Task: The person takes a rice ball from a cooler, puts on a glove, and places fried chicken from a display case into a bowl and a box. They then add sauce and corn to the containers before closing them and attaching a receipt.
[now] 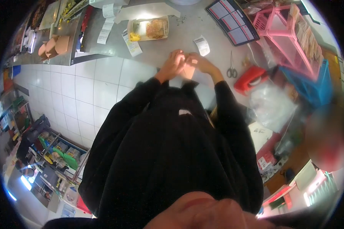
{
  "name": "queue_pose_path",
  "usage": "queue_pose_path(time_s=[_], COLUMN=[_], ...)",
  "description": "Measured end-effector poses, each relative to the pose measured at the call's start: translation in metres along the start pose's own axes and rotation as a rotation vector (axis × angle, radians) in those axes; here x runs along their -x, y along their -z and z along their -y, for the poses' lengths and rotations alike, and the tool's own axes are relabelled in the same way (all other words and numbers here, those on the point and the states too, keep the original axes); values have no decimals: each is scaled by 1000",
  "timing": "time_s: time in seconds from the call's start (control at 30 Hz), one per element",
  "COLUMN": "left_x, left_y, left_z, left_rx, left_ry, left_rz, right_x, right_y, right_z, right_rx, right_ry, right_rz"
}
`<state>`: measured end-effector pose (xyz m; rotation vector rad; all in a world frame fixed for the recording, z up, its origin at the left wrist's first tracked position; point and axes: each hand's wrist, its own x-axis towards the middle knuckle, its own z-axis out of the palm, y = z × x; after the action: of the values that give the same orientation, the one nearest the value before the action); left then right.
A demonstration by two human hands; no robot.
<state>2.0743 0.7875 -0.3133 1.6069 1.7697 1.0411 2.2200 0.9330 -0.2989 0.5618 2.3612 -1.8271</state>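
both hands (187, 64) meet, hiding whatever they pinch.

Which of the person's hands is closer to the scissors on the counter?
The right hand. It is on the same side as the scissors, with a strip of bare counter between them. The left hand is on the far side of the right hand, touching it.

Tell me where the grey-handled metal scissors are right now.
The grey-handled metal scissors lie on the grey counter, right of the right hand, beside the red tape dispenser.
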Motion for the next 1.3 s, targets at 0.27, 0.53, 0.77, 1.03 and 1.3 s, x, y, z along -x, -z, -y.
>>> queue_pose_path(time_s=[0.27,0.53,0.77,1.03,1.3], left_x=[-2,-3,-14,-15,-15], left_y=[0,-1,23,0,2], left_z=[-2,-2,3,10,7], left_rx=[1,0,-5,-13,-77], left_ry=[-29,-25,-93,-87,-145], left_rz=[-69,-46,166,96,102], right_x=[9,9,12,0,-6], right_y=[1,-4,-29,-83,-85], right_z=[12,8,-6,-3,-4], right_rx=[-113,-211,-39,87,73], right_ry=[-111,-150,-42,-8,-38], right_rz=[-9,-45,-302,-895,-952])
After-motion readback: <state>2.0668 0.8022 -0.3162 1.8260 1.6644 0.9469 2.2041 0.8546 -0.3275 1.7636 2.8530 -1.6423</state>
